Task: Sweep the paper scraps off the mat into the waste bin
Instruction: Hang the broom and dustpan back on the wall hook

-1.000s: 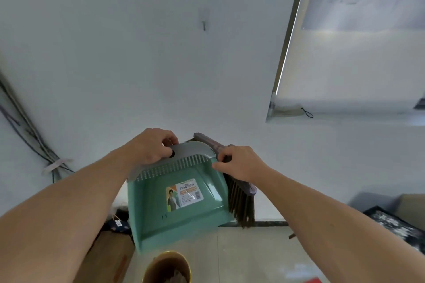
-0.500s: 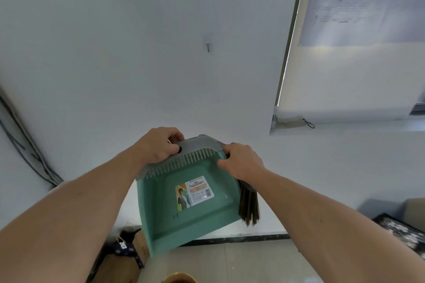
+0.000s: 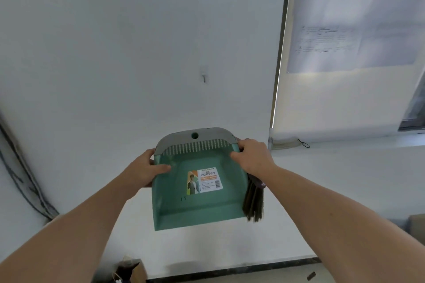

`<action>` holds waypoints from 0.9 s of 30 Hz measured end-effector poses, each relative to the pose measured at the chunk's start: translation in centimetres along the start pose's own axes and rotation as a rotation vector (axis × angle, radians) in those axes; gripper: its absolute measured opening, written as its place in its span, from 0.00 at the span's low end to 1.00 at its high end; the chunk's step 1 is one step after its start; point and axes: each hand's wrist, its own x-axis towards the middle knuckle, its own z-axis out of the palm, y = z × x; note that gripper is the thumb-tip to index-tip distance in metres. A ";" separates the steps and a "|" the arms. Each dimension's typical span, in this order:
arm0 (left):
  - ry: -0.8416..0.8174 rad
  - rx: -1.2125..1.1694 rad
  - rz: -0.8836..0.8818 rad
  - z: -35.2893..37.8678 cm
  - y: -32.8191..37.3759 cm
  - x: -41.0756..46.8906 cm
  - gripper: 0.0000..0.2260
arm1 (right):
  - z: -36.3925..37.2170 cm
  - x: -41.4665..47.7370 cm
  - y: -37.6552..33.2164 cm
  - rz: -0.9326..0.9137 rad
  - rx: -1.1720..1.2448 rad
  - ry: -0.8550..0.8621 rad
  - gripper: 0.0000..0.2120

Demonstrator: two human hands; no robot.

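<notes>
Dustpan (image 3: 197, 207) hangs between left hand (image 3: 147, 170) and right hand (image 3: 255, 156) (brush (image 3: 254, 204) alongside right).

Bare wall (image 3: 115, 53) between dustpan (image 3: 202, 209) and hook (image 3: 204, 77)

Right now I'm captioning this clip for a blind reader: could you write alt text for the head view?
A teal plastic dustpan with a grey toothed top is held up before a white wall: the left hand grips its left edge, the right hand its right edge plus a dark-bristled hand brush.

Green dustpan (image 3: 195, 207) upright, hollow facing camera; brush (image 3: 254, 202) alongside, bristles down.
</notes>
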 end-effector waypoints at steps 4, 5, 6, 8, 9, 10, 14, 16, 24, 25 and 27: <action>0.160 0.269 0.112 0.3 1.5 0.3 0.13 | -2.1 0.6 -0.8 -0.069 -0.030 0.040 0.11; 0.203 0.312 0.129 0.3 2.1 0.4 0.12 | -2.6 0.8 -1.1 -0.081 -0.020 0.052 0.13; 0.248 0.348 0.136 0.3 2.6 0.4 0.11 | -3.2 1.2 -1.3 -0.089 -0.004 0.065 0.16; 0.330 0.432 0.125 -0.3 3.5 0.7 0.11 | -4.5 2.2 -1.7 -0.110 0.016 0.087 0.18; 0.362 0.475 0.119 -0.8 3.9 0.9 0.12 | -5.2 3.1 -1.8 -0.126 0.025 0.096 0.15; 0.385 0.510 0.116 -1.3 4.3 1.1 0.14 | -5.7 3.8 -1.9 -0.141 0.033 0.107 0.11; 0.401 0.565 0.094 -2.9 6.4 1.8 0.20 | -7.3 6.4 -2.4 -0.207 0.052 0.107 0.13; 0.408 0.593 0.120 -3.2 7.8 2.2 0.21 | -8.1 6.9 -2.9 -0.240 0.070 0.095 0.21; 0.469 0.700 0.187 -2.1 13.9 4.8 0.18 | -12.0 10.3 -3.3 -0.224 -0.014 0.161 0.21; 0.477 0.728 0.187 -1.9 14.5 5.3 0.18 | -12.6 10.7 -3.2 -0.224 -0.024 0.171 0.20; 0.494 0.760 0.191 -1.4 15.6 6.3 0.18 | -13.8 11.4 -3.0 -0.228 -0.050 0.187 0.19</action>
